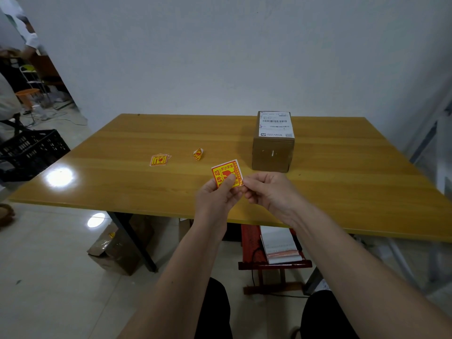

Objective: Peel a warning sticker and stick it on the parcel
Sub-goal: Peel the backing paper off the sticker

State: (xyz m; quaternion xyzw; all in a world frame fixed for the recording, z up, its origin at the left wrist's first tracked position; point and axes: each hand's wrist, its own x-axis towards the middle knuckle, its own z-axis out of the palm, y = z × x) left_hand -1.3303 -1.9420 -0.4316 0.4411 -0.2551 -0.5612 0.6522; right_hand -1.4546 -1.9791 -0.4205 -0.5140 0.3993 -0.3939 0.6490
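Both hands meet just below the frame's centre, above the near edge of the bench (122,143). Left hand (215,196) closed on the warning sticker (226,173), thumb pressed on its printed face. Right hand (266,192) closed too, fingertips pinching the sticker's lower right corner.

Step in hand, as I read it: starting the peel, working a corner loose from the backing. Whether the layers have separated yet cannot be told; the corner is hidden under fingertips. Next move likely calls for a steady pull of one layer away from the other while the left thumb holds the sheet flat, keeping the sticky side off the fingers.

Sticker: small square, yellow with red print and a white border, held tilted, face toward the camera.

Outward: parcel (273,145), a brown cardboard box with a white shipping label on top, stands just beyond the hands, right of centre. A curled scrap of sticker (198,154) lies left of it; further left, a small stack of stickers (159,159) lies flat.
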